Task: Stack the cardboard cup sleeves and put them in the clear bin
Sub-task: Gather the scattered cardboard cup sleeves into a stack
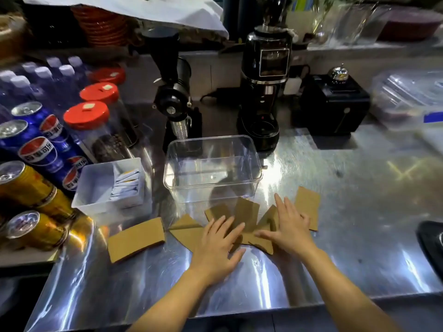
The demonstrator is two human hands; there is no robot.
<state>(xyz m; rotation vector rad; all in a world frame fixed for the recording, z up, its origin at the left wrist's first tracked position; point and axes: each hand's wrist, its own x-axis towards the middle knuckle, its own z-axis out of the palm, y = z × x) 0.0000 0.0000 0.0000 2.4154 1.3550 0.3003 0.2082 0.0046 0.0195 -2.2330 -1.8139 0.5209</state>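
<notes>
Steel tabletop (335, 212). Landmark: clear bin (212, 168), empty, transparent plastic w/ rounded corners, upright. Cardboard cup sleeves, brown, flattened, unstacked, all in front of bin. One sleeve (136, 239) lies apart, front-left of bin, below white tray (96, 188) w/ sachets. Main sleeve pile (247, 215) fanned, overlapping, touching bin's front wall. Left hand (219, 245) flat, fingers spread, pressing on pile. Right hand (288, 230) also flat & spread, on pile's right part. Last sleeve (308, 204) front-right of bin, partly under right hand.
</notes>
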